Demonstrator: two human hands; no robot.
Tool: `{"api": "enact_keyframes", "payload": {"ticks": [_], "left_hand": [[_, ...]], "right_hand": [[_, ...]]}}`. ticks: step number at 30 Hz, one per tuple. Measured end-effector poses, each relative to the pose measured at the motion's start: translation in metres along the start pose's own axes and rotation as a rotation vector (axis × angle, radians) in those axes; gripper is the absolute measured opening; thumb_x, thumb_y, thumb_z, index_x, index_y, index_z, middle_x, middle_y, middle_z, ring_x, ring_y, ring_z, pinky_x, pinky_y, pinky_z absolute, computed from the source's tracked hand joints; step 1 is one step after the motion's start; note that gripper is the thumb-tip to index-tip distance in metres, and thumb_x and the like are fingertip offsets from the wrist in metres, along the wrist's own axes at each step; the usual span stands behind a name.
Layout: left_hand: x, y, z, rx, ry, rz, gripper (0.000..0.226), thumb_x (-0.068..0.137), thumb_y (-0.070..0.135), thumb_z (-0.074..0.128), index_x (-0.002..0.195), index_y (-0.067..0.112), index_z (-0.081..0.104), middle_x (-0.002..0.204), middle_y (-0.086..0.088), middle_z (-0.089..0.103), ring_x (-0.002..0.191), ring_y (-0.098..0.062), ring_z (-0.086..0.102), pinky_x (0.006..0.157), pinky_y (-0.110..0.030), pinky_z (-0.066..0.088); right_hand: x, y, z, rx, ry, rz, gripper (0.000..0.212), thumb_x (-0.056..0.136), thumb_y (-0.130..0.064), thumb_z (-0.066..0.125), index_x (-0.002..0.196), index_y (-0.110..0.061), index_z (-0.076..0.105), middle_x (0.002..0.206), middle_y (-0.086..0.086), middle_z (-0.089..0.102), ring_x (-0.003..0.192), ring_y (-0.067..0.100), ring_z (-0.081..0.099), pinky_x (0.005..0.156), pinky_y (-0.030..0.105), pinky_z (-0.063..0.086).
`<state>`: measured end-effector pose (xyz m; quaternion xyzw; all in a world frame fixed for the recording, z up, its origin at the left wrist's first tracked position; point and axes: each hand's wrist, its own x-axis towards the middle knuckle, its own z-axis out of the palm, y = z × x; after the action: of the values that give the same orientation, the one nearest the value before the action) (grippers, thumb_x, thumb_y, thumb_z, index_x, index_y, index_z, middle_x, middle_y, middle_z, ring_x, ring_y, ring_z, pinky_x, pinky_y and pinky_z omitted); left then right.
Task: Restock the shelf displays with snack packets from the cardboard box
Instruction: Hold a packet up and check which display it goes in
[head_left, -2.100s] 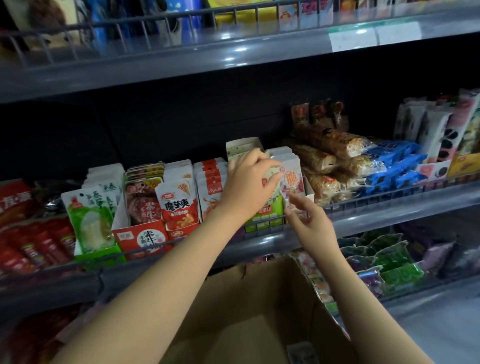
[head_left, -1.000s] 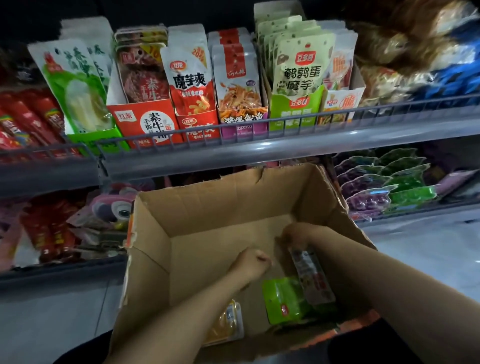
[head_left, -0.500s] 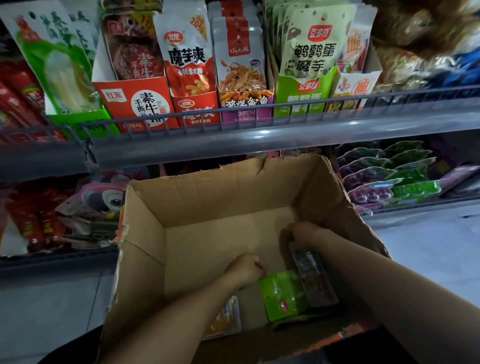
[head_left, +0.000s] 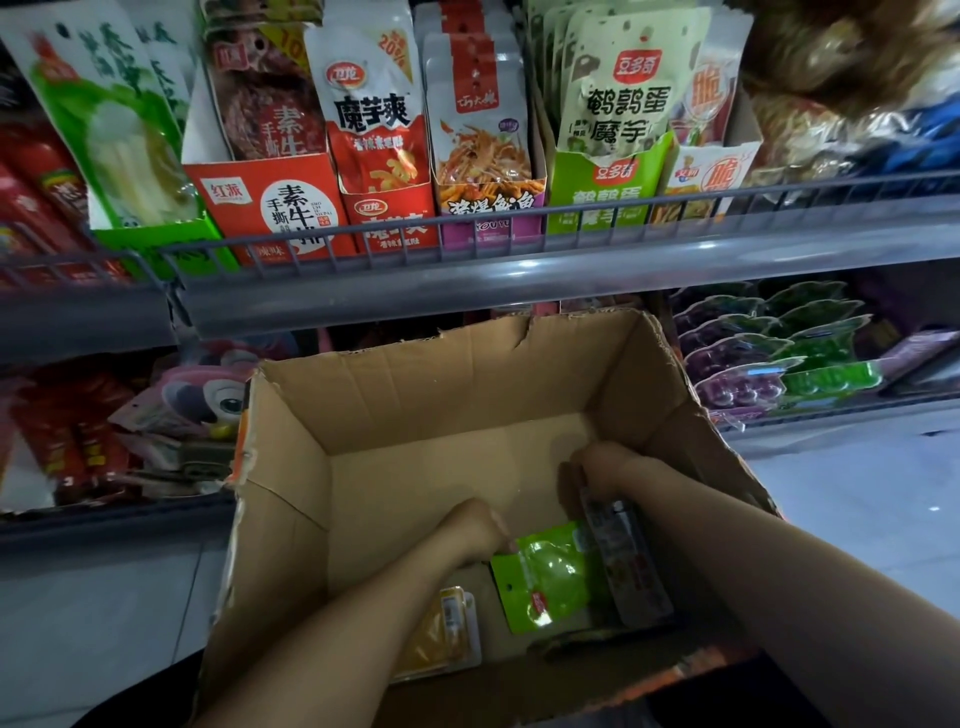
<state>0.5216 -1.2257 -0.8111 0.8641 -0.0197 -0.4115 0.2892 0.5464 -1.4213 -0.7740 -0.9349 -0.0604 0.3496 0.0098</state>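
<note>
Fingers of the left hand (head_left: 475, 525) are curled under and hidden, so whether they grip the green packet (head_left: 550, 577) just beside them cannot be told. Fingertips of the right hand (head_left: 597, 467) are hidden behind the dark packet (head_left: 626, 561). The left forearm covers part of the yellow packet (head_left: 447, 631). The cardboard box (head_left: 441, 395) is cut off by the near frame edge. Far right, the brown packets (head_left: 841, 67) are blurred and unreadable. The shelf rail (head_left: 519, 275) hides the lower print of the display cartons (head_left: 602, 192).
</note>
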Motion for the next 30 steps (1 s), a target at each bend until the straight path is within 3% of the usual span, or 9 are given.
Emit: {"api": "enact_keyframes", "payload": {"ticks": [3, 7, 10, 13, 16, 19, 21, 24, 30], "left_hand": [[-0.004, -0.001, -0.017, 0.041, 0.054, -0.009, 0.020, 0.085, 0.014, 0.068, 0.101, 0.004, 0.073, 0.099, -0.012, 0.072, 0.089, -0.017, 0.066, 0.044, -0.011, 0.033], [-0.008, -0.009, -0.039, 0.004, 0.153, -0.032, 0.020, 0.086, 0.012, 0.065, 0.104, 0.004, 0.072, 0.110, -0.012, 0.069, 0.105, -0.023, 0.063, 0.059, -0.015, 0.039], [-0.014, -0.011, -0.043, -0.162, 0.243, -0.020, 0.007, 0.084, 0.008, 0.067, 0.082, 0.008, 0.073, 0.092, -0.013, 0.071, 0.093, -0.024, 0.065, 0.072, -0.025, 0.045], [-0.018, -0.007, -0.046, -0.426, 0.347, 0.006, 0.024, 0.085, 0.009, 0.065, 0.061, 0.014, 0.062, 0.063, -0.006, 0.062, 0.063, -0.019, 0.055, 0.063, -0.027, 0.043], [-0.044, 0.018, -0.058, -0.536, 0.236, -0.048, 0.022, 0.096, 0.027, 0.052, 0.079, 0.015, 0.058, 0.069, -0.003, 0.056, 0.047, -0.010, 0.048, 0.043, -0.014, 0.035], [-0.070, 0.036, -0.071, -0.609, 0.100, -0.104, 0.031, 0.099, 0.043, 0.038, 0.097, 0.016, 0.052, 0.078, -0.004, 0.058, 0.060, -0.012, 0.056, 0.045, -0.018, 0.041], [-0.083, 0.043, -0.078, -0.820, 0.009, -0.114, 0.034, 0.099, 0.046, 0.038, 0.106, 0.014, 0.047, 0.085, -0.013, 0.061, 0.066, -0.021, 0.063, 0.044, -0.022, 0.049], [-0.097, 0.053, -0.086, -1.067, -0.023, -0.066, 0.034, 0.098, 0.040, 0.043, 0.097, 0.006, 0.047, 0.085, -0.023, 0.060, 0.054, -0.025, 0.067, 0.046, -0.029, 0.054], [-0.121, 0.071, -0.104, -1.154, 0.236, 0.173, 0.006, 0.090, -0.002, 0.054, 0.093, -0.005, 0.059, 0.078, -0.017, 0.064, 0.053, -0.014, 0.066, 0.052, -0.019, 0.055]], "right_hand": [[-0.004, 0.000, -0.008, 0.110, 0.044, -0.024, 0.014, 0.089, -0.017, 0.056, 0.098, -0.014, 0.066, 0.115, 0.013, 0.065, 0.106, 0.029, 0.060, 0.081, 0.027, 0.046], [-0.010, -0.003, -0.023, 0.369, 0.145, -0.077, 0.005, 0.084, -0.011, 0.063, 0.084, -0.015, 0.066, 0.103, 0.012, 0.070, 0.095, 0.025, 0.064, 0.080, 0.027, 0.047], [-0.021, -0.013, -0.039, 0.524, 0.204, -0.115, 0.019, 0.085, -0.006, 0.061, 0.070, -0.018, 0.059, 0.087, 0.005, 0.069, 0.083, 0.015, 0.059, 0.073, 0.021, 0.044], [-0.040, -0.026, -0.057, 0.647, 0.263, -0.167, 0.028, 0.086, -0.003, 0.058, 0.067, -0.023, 0.054, 0.073, -0.008, 0.060, 0.078, 0.011, 0.057, 0.066, 0.018, 0.044], [-0.059, -0.037, -0.074, 0.736, 0.345, -0.199, 0.025, 0.087, -0.005, 0.058, 0.070, -0.023, 0.057, 0.073, -0.013, 0.059, 0.074, 0.006, 0.057, 0.071, 0.020, 0.047], [-0.077, -0.044, -0.087, 0.939, 0.440, -0.224, 0.025, 0.086, -0.001, 0.058, 0.069, -0.020, 0.060, 0.072, -0.008, 0.062, 0.074, 0.011, 0.059, 0.077, 0.031, 0.051], [-0.089, -0.046, -0.092, 1.079, 0.475, -0.255, 0.025, 0.087, 0.000, 0.060, 0.069, -0.018, 0.061, 0.070, -0.003, 0.063, 0.068, 0.012, 0.058, 0.073, 0.032, 0.051], [-0.110, -0.049, -0.099, 1.232, 0.484, -0.328, 0.024, 0.087, 0.001, 0.060, 0.071, -0.016, 0.061, 0.072, 0.001, 0.063, 0.067, 0.014, 0.057, 0.068, 0.028, 0.048], [-0.148, -0.050, -0.110, 1.332, 0.477, -0.519, 0.014, 0.087, -0.005, 0.062, 0.078, -0.015, 0.064, 0.076, -0.002, 0.064, 0.073, 0.006, 0.058, 0.072, 0.015, 0.046]]}}
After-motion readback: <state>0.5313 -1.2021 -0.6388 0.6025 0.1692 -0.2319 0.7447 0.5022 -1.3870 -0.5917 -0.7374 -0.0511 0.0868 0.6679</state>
